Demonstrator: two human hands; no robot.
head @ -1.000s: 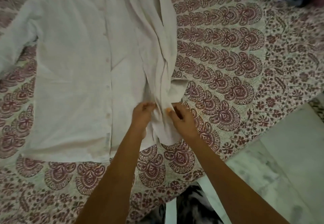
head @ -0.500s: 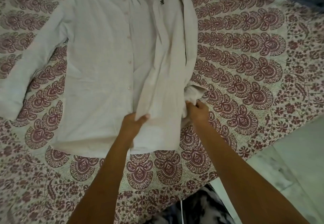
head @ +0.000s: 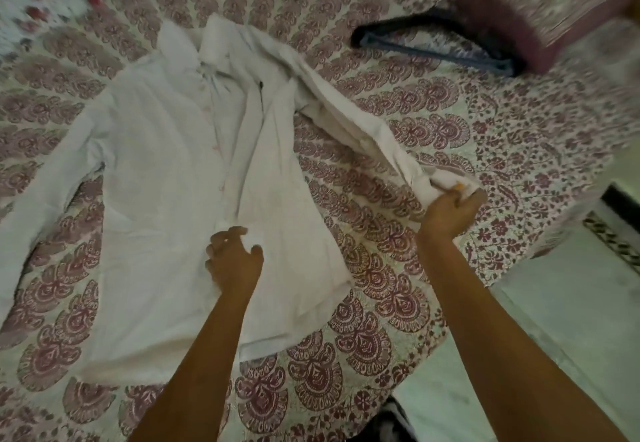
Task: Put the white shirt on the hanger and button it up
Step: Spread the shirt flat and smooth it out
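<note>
Two hands apart, left hand (head: 233,261) loose over white shirt (head: 166,178); right hand (head: 450,204) clamped on its sleeve

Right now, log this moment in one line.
right hand: gripping sleeve | left hand: open over shirt | hanger: unused

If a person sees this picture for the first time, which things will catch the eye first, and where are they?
First comes the white shirt, spread front-up over the left and middle of the patterned bedsheet. Next, the right hand grips the cuff of one sleeve, pulled out to the right, while the left hand rests open on the lower front of the shirt. A dark hanger lies apart, at the upper right.
</note>
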